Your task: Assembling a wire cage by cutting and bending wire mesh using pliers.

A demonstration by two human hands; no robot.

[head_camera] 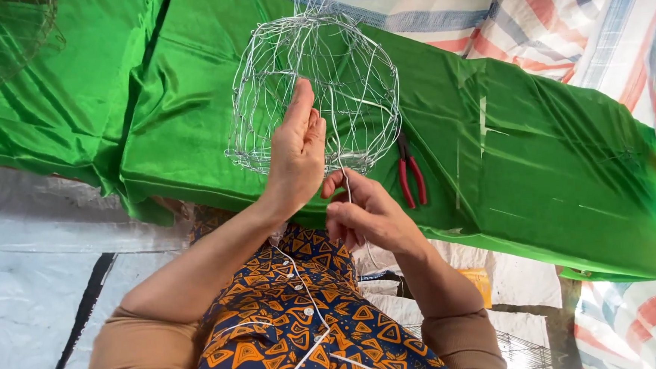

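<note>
Cloth-draped work surface, tarp backdrop, daylight

Shiny green satin cloth (536, 166) covers a low raised surface, creased, with bright sheen from even light. Behind it, top right, hangs a striped tarp (559, 22) in red, blue and white. Lower left is silver-grey plastic sheeting (33, 260) on the ground, a dark seam running across it. More green cloth sits folded at top left.

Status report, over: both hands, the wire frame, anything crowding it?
Left hand gripping wire frame at its lower side. Right hand pinching loose wire strand below it. Red-handled pliers lie beside frame on green cloth, untouched.
</note>
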